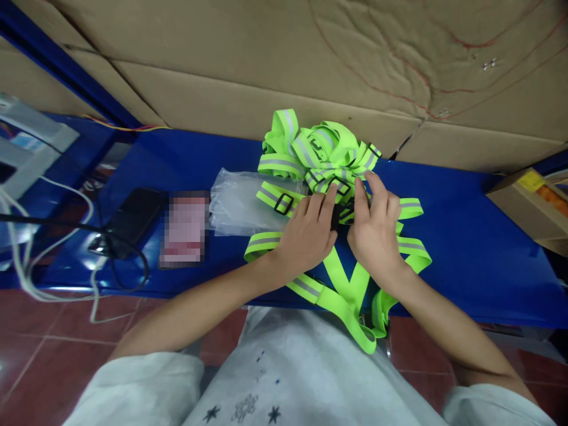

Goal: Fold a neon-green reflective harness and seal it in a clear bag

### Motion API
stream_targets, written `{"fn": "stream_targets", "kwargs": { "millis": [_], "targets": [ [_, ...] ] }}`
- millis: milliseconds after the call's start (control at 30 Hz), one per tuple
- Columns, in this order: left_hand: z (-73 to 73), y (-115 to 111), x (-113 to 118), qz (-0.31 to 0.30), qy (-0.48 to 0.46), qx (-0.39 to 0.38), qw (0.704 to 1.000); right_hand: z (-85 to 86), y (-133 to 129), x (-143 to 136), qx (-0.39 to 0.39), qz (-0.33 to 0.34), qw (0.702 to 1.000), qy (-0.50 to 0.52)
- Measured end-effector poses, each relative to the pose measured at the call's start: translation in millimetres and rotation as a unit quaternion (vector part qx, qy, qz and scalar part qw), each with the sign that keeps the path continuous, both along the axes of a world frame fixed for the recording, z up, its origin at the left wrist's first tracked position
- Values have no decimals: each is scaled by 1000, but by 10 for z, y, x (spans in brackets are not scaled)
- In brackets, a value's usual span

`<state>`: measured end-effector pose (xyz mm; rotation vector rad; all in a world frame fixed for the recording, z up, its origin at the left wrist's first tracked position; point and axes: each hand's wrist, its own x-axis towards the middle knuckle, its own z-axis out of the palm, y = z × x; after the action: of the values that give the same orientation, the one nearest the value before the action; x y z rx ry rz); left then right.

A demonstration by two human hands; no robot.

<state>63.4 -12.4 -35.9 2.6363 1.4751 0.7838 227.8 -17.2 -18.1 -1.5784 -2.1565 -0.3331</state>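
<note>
Neon-green straps with grey reflective stripes [348,275] lie spread over the blue table, one loop hanging over its front edge. My left hand [308,231] and my right hand [375,231] meet at a small black piece [336,217] in the middle of the straps, their fingers bent around it. What each set of fingertips grips is largely hidden. Behind the hands is a tangled pile of similar green straps [323,145] with black buckles. A black slide buckle [283,204] sits on a strap left of my left hand.
Clear plastic bags [244,203] lie left of the straps on the blue table [465,248]. Further left are a blurred-out phone-sized object [184,228], a black device [135,219] and white cables [62,248]. Cardboard [266,77] lines the back; an open carton [532,207] stands right.
</note>
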Motion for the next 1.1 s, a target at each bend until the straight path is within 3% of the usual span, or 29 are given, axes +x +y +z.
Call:
{"fn": "stream_targets", "kwargs": {
  "millis": [367, 767, 967, 1100],
  "targets": [
    [-37, -6, -150, -88, -137, -9, 987, -107, -17, -48, -13, -8, 1000, -16],
    [-37, -49, -80, -112, -197, -45, 973, -71, 3, -21, 8, -11, 1000, -26],
    [-69, -105, -18, -90, -213, -53, 971, -83, 28, -19, -7, -10, 1000, -13],
    [-66, -84, -14, -91, -215, -36, 972, -74, -2, -24, -10, 22, 1000, -12]
  ]
}}
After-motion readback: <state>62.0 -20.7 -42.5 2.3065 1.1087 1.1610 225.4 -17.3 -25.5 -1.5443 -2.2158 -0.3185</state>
